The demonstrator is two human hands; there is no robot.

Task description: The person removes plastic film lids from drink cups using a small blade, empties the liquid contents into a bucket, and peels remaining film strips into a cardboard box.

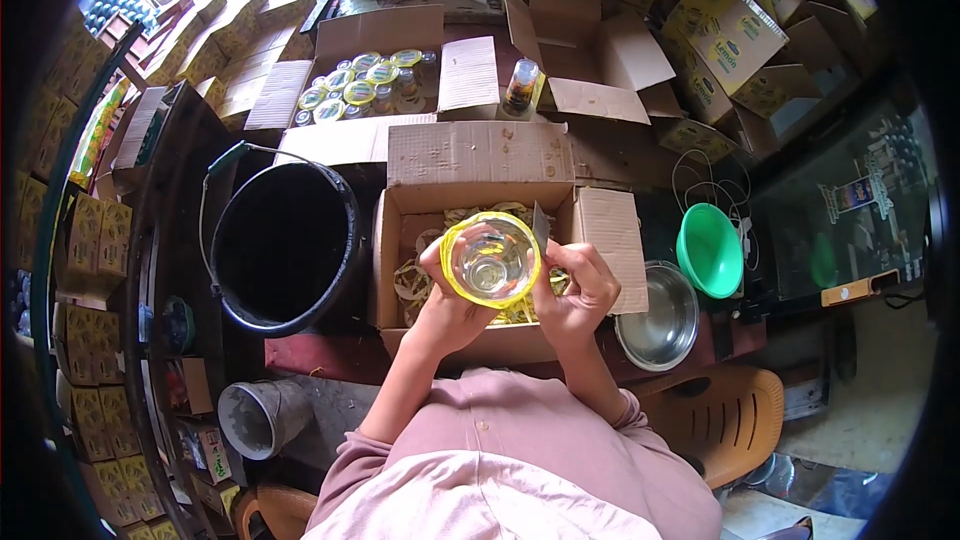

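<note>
Cartons (372,32) crowd the desk (335,360); the left hand (445,305) has a closed grip on a clear jar (490,275), the right hand (577,292) pinching what seems a thin blade (541,227).

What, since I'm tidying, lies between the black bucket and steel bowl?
The head view shows an open cardboard box, the left hand, right hand and clear container above it.

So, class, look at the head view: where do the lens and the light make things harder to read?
Head view: corners fall to black and straight edges bow, as through a very wide lens; the top left is washed out by brightness; the black bucket's inside sinks into shadow; pale glints break up the clear jar; the metal bowl shines.
</note>
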